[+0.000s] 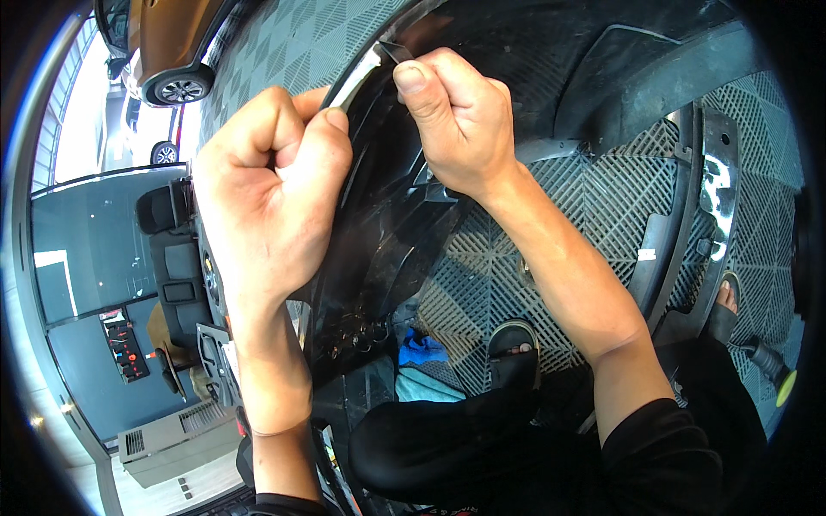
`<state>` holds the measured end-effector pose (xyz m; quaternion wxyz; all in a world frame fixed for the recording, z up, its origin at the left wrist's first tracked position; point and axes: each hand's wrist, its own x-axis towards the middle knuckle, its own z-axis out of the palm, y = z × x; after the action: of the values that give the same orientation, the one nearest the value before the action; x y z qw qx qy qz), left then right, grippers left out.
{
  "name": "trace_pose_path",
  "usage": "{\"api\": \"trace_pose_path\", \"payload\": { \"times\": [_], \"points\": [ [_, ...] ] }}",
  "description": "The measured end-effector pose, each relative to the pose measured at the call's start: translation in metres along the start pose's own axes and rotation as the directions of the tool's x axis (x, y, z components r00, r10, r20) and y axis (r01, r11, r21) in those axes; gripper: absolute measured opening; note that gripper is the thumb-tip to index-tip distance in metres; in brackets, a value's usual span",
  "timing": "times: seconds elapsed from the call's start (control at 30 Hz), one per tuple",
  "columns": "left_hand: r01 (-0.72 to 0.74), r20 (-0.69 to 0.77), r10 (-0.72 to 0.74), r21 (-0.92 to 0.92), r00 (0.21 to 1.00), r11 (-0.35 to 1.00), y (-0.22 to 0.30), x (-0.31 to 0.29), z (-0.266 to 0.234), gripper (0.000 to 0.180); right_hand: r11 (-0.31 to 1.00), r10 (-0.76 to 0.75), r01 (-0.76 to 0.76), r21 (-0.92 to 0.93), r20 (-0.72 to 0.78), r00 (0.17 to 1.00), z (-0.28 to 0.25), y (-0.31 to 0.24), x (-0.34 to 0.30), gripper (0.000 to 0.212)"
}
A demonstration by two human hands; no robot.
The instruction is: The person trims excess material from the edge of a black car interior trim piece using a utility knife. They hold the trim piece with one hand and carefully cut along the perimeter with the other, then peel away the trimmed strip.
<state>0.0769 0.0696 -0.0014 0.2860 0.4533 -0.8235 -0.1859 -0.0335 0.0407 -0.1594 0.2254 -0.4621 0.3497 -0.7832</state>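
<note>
In front of me is a large, glossy black curved car panel (pixel 374 185). My left hand (pixel 267 172) is closed at its left edge, thumb against the curled forefinger, beside a narrow whitish strip (pixel 354 83) that runs up along the edge. Opposite it, my right hand (pixel 452 116) is closed too, its thumb pressed on a thin black strip-like piece (pixel 395 52) near the top of the whitish one. Whether the two pieces are joined I cannot tell. The left fingertips are partly hidden behind the panel's edge.
Grey grid floor tiles (pixel 490 267) lie below. Blue cloths (pixel 422 351) rest near my sandalled foot (pixel 514 348). A long black car part (pixel 675 219) stands at right, near a polisher-like tool (pixel 770 370). An orange-brown car (pixel 176 43) is at upper left; black seats (pixel 178 275) stand at left.
</note>
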Motion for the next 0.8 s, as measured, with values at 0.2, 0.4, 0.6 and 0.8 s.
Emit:
{"api": "trace_pose_path", "payload": {
  "times": [0.2, 0.4, 0.6, 0.8],
  "points": [
    [-0.001, 0.005, 0.001, -0.016, 1.0, 1.0, 0.0006, -0.0005, 0.0008, 0.039, 0.999, -0.031, 0.031, 0.013, 0.0, 1.0, -0.0019, 0.0035, 0.0004, 0.036],
    [0.007, 0.015, -0.007, -0.016, 1.0, 1.0, 0.0012, -0.001, -0.0007, 0.04, 0.998, -0.055, 0.055, 0.031, -0.007, 0.998, -0.0013, 0.0045, 0.0013, 0.036],
    [0.012, 0.018, -0.012, -0.024, 1.0, 1.0, -0.0001, -0.0012, -0.0006, 0.04, 0.997, -0.075, 0.075, 0.02, -0.014, 0.997, -0.0003, 0.0065, 0.0007, 0.035],
    [-0.005, 0.024, 0.004, 0.023, 1.0, 1.0, 0.0016, 0.0005, -0.0005, 0.04, 0.997, -0.072, 0.072, 0.018, 0.007, 0.997, -0.0032, 0.0063, 0.002, 0.034]
  ]
}}
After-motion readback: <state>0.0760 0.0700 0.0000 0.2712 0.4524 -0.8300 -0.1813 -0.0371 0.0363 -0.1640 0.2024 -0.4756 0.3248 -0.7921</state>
